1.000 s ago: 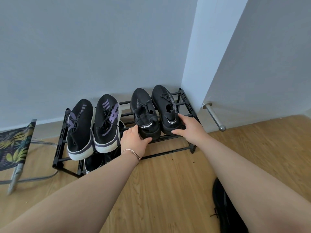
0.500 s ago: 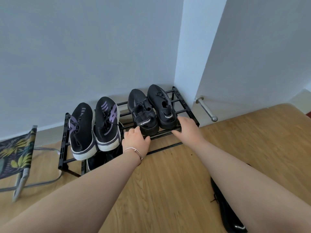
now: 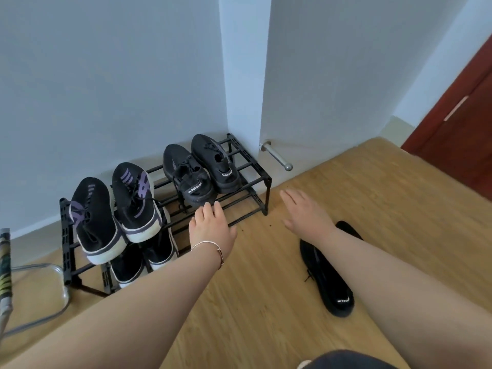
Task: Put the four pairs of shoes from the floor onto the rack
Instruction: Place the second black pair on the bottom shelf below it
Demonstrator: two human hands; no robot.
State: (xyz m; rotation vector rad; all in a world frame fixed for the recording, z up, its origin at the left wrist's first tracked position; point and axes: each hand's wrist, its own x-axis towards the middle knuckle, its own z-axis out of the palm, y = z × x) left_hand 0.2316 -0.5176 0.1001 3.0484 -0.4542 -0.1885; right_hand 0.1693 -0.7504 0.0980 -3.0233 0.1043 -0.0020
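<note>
A black metal shoe rack stands against the wall. On its top shelf sit a pair of black and purple sneakers at the left and an all-black pair at the right. Another black, white-soled pair is on the lower shelf. One black shoe lies on the wooden floor, partly under my right forearm. My left hand hovers empty at the rack's front edge, fingers apart. My right hand is empty and spread, to the right of the rack above the floor.
A folding stool with a patterned seat and metal legs stands at the far left. A metal door stopper juts from the wall right of the rack. A dark red door is at the far right.
Both hands have let go of the all-black pair on the top shelf and drawn back. My right hand has moved right, off the rack. The view has swung right, showing the floor shoe.
</note>
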